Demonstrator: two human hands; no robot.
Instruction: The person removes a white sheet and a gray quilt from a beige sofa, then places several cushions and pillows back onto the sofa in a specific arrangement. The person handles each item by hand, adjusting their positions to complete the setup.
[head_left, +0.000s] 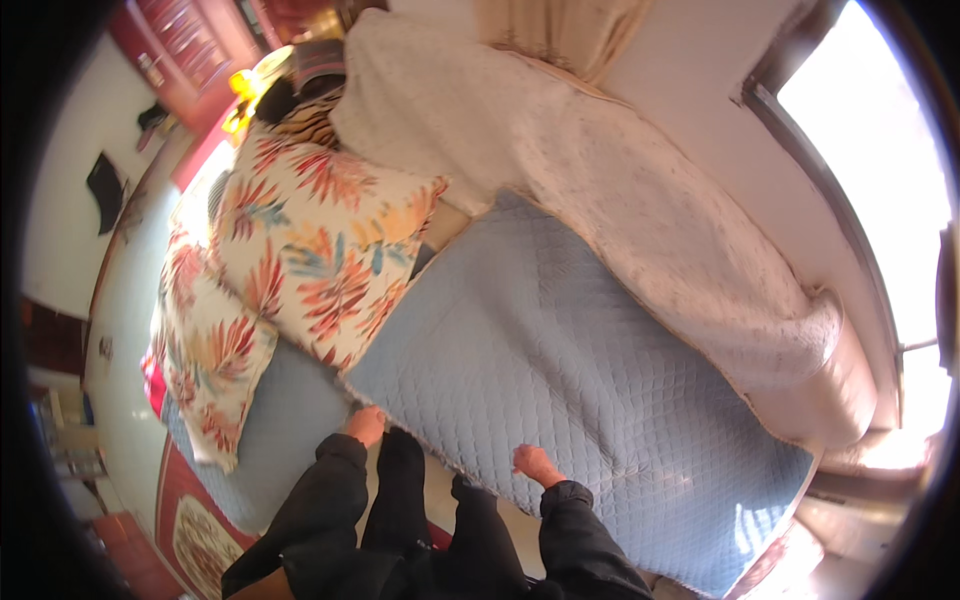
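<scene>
A blue quilted sofa pad (555, 330) lies spread over the seat in front of me, with soft wrinkles across its middle. My left hand (366, 425) is at the pad's near left edge, close to its corner; its fingers are curled, but whether they grip the edge is unclear. Over the near part of the pad is my right hand (537, 463), fingers bent inward, and I cannot tell whether it pinches the fabric. Two leaf-patterned cushions, a larger one (322, 247) and another (217, 352), rest at the left, the larger one against the pad's edge.
A pale cover (600, 172) drapes over the sofa's back along the wall. Another blue pad (292, 405) lies at the left under the smaller cushion. A red patterned rug (199, 536) is on the floor at lower left. A window (862, 112) is at the right.
</scene>
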